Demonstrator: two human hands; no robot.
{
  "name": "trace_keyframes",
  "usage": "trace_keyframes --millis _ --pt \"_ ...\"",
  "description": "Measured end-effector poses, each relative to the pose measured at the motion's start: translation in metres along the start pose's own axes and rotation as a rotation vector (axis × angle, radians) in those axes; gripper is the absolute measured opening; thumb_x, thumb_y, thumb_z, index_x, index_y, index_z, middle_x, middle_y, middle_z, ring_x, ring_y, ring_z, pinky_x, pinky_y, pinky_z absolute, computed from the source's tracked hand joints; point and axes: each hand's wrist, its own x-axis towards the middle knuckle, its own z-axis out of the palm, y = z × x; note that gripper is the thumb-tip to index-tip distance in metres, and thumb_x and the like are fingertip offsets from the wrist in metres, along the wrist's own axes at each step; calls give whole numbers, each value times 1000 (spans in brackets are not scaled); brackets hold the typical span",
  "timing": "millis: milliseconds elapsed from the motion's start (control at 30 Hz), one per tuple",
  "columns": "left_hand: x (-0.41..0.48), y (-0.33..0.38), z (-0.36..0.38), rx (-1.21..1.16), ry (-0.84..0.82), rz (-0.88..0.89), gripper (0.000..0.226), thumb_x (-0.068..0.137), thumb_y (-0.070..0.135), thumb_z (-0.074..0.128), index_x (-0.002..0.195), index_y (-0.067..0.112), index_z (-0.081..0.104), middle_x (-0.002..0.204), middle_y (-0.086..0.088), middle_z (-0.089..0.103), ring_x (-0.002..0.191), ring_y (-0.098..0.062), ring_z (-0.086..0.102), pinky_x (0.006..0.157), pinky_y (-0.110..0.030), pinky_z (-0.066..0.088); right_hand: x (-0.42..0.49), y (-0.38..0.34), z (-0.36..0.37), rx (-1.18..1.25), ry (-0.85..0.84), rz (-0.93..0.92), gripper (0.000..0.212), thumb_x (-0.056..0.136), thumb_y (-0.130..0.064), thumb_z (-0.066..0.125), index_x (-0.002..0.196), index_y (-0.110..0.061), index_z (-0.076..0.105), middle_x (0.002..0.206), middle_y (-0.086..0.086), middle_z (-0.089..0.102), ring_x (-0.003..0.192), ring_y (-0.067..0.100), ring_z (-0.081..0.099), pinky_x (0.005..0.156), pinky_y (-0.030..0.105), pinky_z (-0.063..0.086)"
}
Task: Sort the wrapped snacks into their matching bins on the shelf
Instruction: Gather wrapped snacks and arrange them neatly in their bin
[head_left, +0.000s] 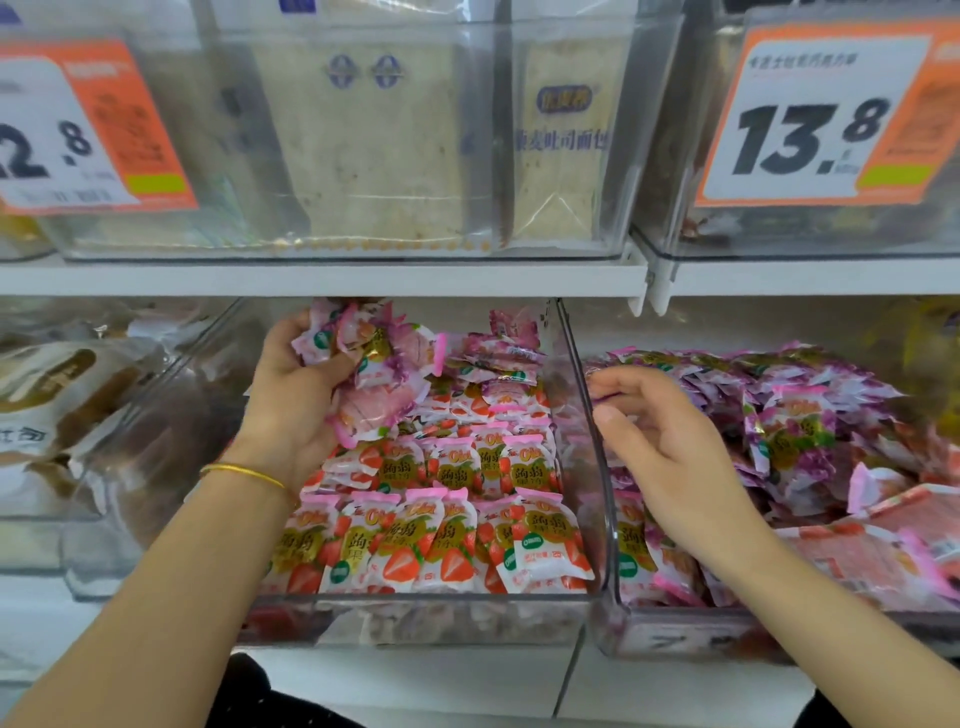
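My left hand (296, 395) grips a bunch of purple-and-pink wrapped snacks (363, 364) above the back of the middle clear bin (415, 618). That bin holds rows of strawberry-print snack packets (441, 540), with a few purple ones lying at its back. My right hand (660, 441) reaches over the divider wall into the right clear bin (675, 634), fingers loosely curled and holding nothing that I can see. The right bin is heaped with purple grape-print snack packets (789, 431); some pink and strawberry packets lie at its front.
The upper shelf (311, 278) carries clear bins of wrapped bread with orange price tags (810, 114). A bin of brown-and-white bread packs (57, 395) stands to the left. The white shelf edge (415, 675) runs below the bins.
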Motion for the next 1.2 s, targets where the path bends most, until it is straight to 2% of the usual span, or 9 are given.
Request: trace_keyframes --millis 267,367,433,500,600,667,767,967,1200 --pt "-77 -5 25 -310 -113 -370 43 88 -6 48 130 5 50 122 -24 60 107 -34 62 72 -49 57 -24 -35 -24 49 76 -40 19 92 -18 53 109 -26 55 89 -5 58 67 3 57 60 10 44" --pt "-108 -11 58 -372 -214 -425 42 88 -5 49 127 8 55 113 -21 66 98 -33 67 70 -47 58 -39 -46 -35 351 -129 196 56 81 -47 55 131 -29 39 98 -10 59 58 9 61 49 29 51" --pt "-125 -14 83 -398 -291 -431 39 88 -6 48 125 6 55 101 -20 70 85 -30 71 63 -44 59 -49 -45 -39 395 -181 252 75 66 -64 59 131 -49 26 113 -30 56 70 14 61 67 40 57" --pt "-138 -16 106 -410 -322 -428 37 89 -5 48 124 5 55 93 -19 71 76 -26 72 56 -37 58 -53 -39 -48 345 -91 223 83 56 -73 67 127 -60 25 136 -21 45 94 20 52 92 52 48" --pt "-146 -24 136 -428 -358 -455 42 88 -4 49 129 7 52 111 -22 67 94 -30 68 63 -39 59 -51 -28 -73 344 43 207 62 72 -43 75 118 -55 35 131 -17 44 102 14 59 92 45 51" --pt "-149 -29 154 -425 -374 -452 43 89 -4 48 130 9 50 116 -22 64 100 -31 65 66 -41 60 -48 -18 -91 389 27 232 52 79 -26 72 119 -43 43 117 -18 52 79 8 66 70 36 59" --pt "-152 -38 177 -424 -382 -409 40 90 -6 47 124 13 52 111 -18 66 92 -27 68 71 -42 59 -41 0 -111 462 -19 302 49 80 -15 72 118 -36 48 92 -1 63 50 7 57 41 24 46" --pt "-142 -57 205 -431 -385 -406 33 91 -6 46 111 20 54 100 -12 67 83 -21 68 68 -36 60 -22 24 -133 454 -74 363 50 82 -11 71 121 -34 49 90 10 64 48 10 53 42 23 45" --pt "-127 -82 203 -422 -386 -445 44 91 -2 49 132 12 47 121 -22 61 107 -36 62 79 -45 57 -12 34 -131 404 -115 390 56 81 -11 71 125 -30 42 83 -2 67 51 6 59 44 24 50"
